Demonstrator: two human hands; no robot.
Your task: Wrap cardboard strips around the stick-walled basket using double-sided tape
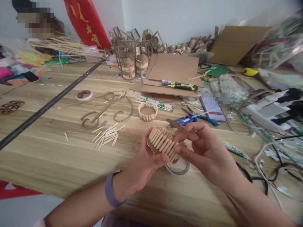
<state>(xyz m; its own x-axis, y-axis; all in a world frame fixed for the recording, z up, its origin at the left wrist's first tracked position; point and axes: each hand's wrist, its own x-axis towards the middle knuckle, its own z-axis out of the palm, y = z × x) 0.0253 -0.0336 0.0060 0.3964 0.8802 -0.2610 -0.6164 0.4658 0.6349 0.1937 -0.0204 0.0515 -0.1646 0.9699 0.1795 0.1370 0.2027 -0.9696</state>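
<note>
Head view: over the desk [71, 164], 2 bare hands are working close together. The left hand [148, 162] is gripping a stick-walled cup [163, 142] from below and from the side, its thumb pressing near the lower edge; the cup is tilting, held up off the wood. The right hand [204, 151] is pinching a brown strip [176, 124] with its fingers, while its thumb is touching the sticks at the cup's right side. Under the cup, a tape roll [181, 171] is lying flat, partly hidden. A purple watch band [111, 190] is circling the left wrist.

Just beyond, another stick ring [148, 118] is standing upright, showing a brown base inside. Loose sticks [109, 135] are lying in a pile to the left, with curled strips [89, 122] resting behind them. Past the right hand, a blue tool [184, 120] is lying near pliers [209, 119] and a lit phone [214, 108]. Farther back, a yellow-and-black cutter [181, 86] is resting on stacked cardboard [174, 67]. Small lantern-like towers [128, 67] are standing left of that stack. A white dish [84, 98] is holding brown balls [83, 93], and a white power strip [260, 110] is sitting among cables at the right.
</note>
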